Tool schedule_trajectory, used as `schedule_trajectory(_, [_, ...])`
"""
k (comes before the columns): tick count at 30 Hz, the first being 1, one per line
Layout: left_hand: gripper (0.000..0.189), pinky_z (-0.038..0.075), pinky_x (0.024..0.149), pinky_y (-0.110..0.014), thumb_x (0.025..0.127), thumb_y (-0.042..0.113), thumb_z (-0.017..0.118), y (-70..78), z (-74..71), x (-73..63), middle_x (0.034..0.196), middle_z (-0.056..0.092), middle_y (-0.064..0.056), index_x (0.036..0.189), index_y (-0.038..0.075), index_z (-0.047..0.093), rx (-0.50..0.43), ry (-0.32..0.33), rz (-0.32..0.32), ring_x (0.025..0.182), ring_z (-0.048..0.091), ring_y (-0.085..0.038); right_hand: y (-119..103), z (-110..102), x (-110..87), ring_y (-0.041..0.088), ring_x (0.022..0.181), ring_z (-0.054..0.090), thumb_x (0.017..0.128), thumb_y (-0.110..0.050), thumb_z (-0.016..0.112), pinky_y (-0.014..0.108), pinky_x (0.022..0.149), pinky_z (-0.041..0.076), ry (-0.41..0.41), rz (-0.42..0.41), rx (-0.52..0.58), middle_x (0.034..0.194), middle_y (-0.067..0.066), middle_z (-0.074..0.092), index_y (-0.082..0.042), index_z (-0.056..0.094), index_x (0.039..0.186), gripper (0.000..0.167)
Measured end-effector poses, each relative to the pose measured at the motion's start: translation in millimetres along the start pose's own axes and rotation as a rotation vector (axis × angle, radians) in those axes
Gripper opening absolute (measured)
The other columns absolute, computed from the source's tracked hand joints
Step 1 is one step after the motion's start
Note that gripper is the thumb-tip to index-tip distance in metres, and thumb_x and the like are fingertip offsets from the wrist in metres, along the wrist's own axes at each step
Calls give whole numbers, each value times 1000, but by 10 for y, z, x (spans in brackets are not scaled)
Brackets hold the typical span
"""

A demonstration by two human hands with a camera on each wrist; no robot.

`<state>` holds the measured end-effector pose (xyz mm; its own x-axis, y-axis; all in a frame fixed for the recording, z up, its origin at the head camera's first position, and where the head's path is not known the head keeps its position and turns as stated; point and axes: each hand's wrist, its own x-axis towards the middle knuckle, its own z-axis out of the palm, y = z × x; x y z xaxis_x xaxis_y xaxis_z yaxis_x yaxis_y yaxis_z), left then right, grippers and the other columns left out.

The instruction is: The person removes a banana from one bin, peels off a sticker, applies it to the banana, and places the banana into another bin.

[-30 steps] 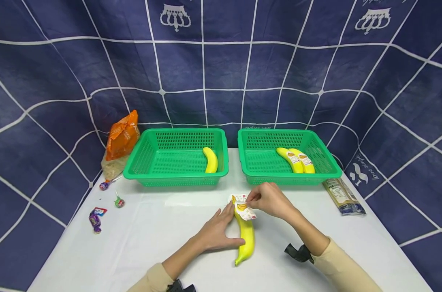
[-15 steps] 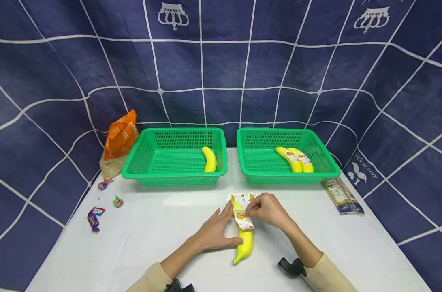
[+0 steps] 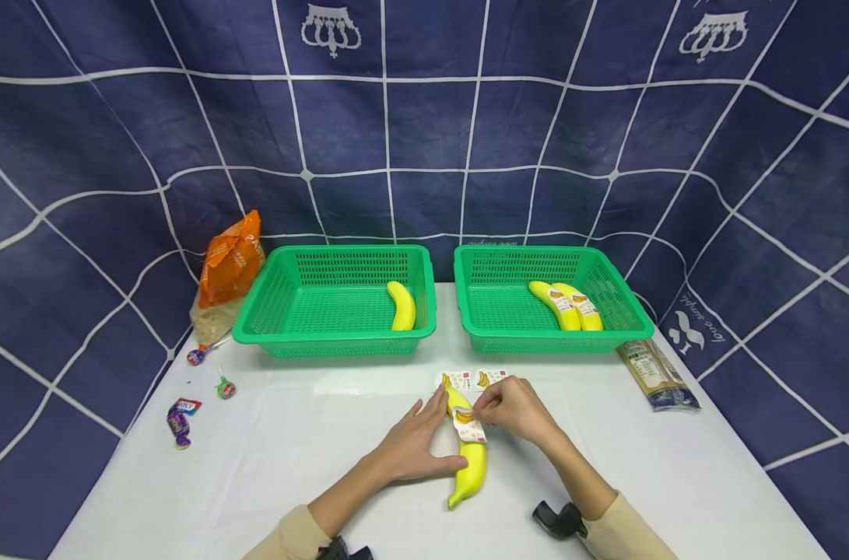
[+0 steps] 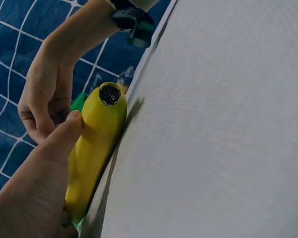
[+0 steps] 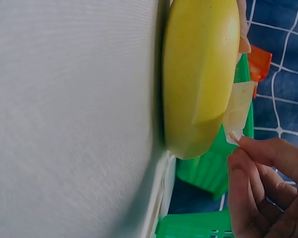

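A yellow banana [image 3: 474,467] lies lengthwise on the white table. My left hand [image 3: 415,439] rests along its left side, fingers stretched toward the far end and thumb against the nearer part; the left wrist view shows the thumb [image 4: 64,131] touching the peel. Thumb and fingers of my right hand [image 3: 513,406] pinch the edge of a white sticker [image 3: 470,427] printed with bananas. This sticker slants over the upper half of the banana. In the right wrist view the sticker [image 5: 238,105] stands out from the peel, its corner between my fingertips.
Printed stickers [image 3: 492,379] lie beyond the banana. The left green basket [image 3: 336,337] has one banana [image 3: 401,307]; the right one [image 3: 536,342] has two stickered bananas [image 3: 563,309]. An orange bag [image 3: 231,260] and sweets [image 3: 179,426] are left, a packet [image 3: 658,376] right.
My right hand has moved slightly toward me, bringing the sticker down from the far stickers onto the banana's upper half. My left hand stays in place.
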<state>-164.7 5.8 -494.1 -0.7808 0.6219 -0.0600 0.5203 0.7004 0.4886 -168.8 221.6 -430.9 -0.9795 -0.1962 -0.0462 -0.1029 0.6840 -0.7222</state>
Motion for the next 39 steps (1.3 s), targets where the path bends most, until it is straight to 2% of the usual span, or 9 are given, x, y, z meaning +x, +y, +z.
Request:
schedule_trajectory(14, [110,19,124,-43,81,79,48,14,-5,-3,165,6,-6,156,6,15,14,6,3,152,17,-17,34,24,32,8,54,57,73,-3,76,21,51,47,-14,36,2,61,-3,67,-9,75,69,7])
schedule_trajectory(24, [101,19,124,-42,87,77,38,21,-3,-3,165,7,-5,156,6,17,7,39,-19,151,17,-17,100,45,62,11,56,59,77,-13,80,25,52,49,-60,85,56,64,0,69,-9,75,72,8])
schedule_trajectory(31, [108,20,123,-43,83,80,43,22,8,-3,165,8,-6,156,5,16,24,25,-10,152,16,-17,136,72,86,14,57,65,79,-11,78,30,55,56,-85,157,103,67,3,71,-7,75,73,8])
schedule_trajectory(39, [108,20,123,-44,83,79,44,23,9,7,165,8,-6,156,5,16,24,29,-3,152,17,-17,138,81,108,13,55,64,78,-10,79,29,54,56,-77,177,108,64,3,70,-7,76,72,8])
